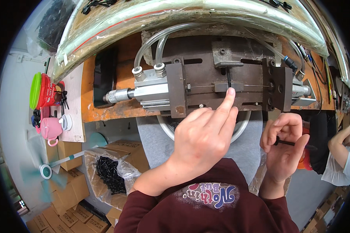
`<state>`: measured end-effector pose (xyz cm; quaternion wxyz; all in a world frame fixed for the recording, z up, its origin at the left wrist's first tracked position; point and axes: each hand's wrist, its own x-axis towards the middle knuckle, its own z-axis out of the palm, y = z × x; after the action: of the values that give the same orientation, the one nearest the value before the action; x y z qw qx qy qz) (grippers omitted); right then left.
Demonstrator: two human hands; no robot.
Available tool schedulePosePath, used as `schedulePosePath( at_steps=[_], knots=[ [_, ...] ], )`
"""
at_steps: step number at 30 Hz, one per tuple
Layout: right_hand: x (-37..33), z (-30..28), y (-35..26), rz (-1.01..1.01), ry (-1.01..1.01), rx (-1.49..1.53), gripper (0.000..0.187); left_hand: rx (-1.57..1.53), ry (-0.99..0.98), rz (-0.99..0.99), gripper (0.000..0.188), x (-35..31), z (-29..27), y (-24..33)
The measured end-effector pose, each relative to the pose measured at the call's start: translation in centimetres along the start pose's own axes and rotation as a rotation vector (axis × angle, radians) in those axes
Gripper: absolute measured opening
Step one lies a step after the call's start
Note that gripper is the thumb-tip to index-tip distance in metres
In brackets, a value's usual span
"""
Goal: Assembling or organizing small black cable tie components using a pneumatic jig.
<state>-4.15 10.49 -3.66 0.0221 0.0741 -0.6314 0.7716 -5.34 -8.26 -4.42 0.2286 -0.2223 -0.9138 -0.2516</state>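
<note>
In front of me a dark metal fixture (200, 95) sits on the bench, with a small clamp block (221, 87) at its middle. A slim black part (229, 77) stands lengthwise at that block. My left hand (204, 136) reaches over the fixture's near edge, its index fingertip at the near end of the black part; the thumb is hidden. Right of it, below the fixture's right end, my right hand (286, 143) has curled fingers holding a thin black rod-like piece (287, 143), which pokes out toward the thumb.
Pneumatic cylinders (153, 95) with clear hoses (144, 48) flank the fixture. A plastic-wrapped ledge (175, 17) runs behind it. At left are a pink cup (51, 128), a fan (46, 171) and an open bag of black parts (109, 174). Another person's arm (340, 143) shows at far right.
</note>
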Motion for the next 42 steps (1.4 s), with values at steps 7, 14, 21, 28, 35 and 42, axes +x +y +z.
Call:
schedulePosePath(
  at_steps=[7, 14, 21, 28, 35, 42],
  knots=[
    [-0.3, -0.5, -1.1, 0.058, 0.057, -0.268, 0.073, -0.026, -0.038, -0.018, 0.030, 0.3, -0.6, -0.2],
    [2.0, 1.1, -1.5, 0.236, -0.186, 0.003, 0.037, -0.448, 0.058, 0.228, 0.034, 0.7, -2.9, 0.8],
    [9.3, 4.2, -5.5, -0.117, -0.208, -0.443, 0.025, -0.427, 0.122, 0.014, 0.034, -0.2, -4.7, 0.2],
    [23.7, 6.5, -8.5, -0.746, -0.096, -1.299, 0.031, -0.110, 0.049, -0.018, 0.023, -0.9, -1.4, -0.2],
    [31.4, 8.1, -6.5, -0.340, -0.398, -1.559, 0.050, -0.033, 0.039, 0.020, 0.024, -0.4, -0.1, 0.2],
    [29.9, 8.8, -7.9, -0.422, -0.499, -1.697, 0.030, -0.075, 0.039, -0.006, 0.023, 0.1, -0.1, -0.2]
  ],
)
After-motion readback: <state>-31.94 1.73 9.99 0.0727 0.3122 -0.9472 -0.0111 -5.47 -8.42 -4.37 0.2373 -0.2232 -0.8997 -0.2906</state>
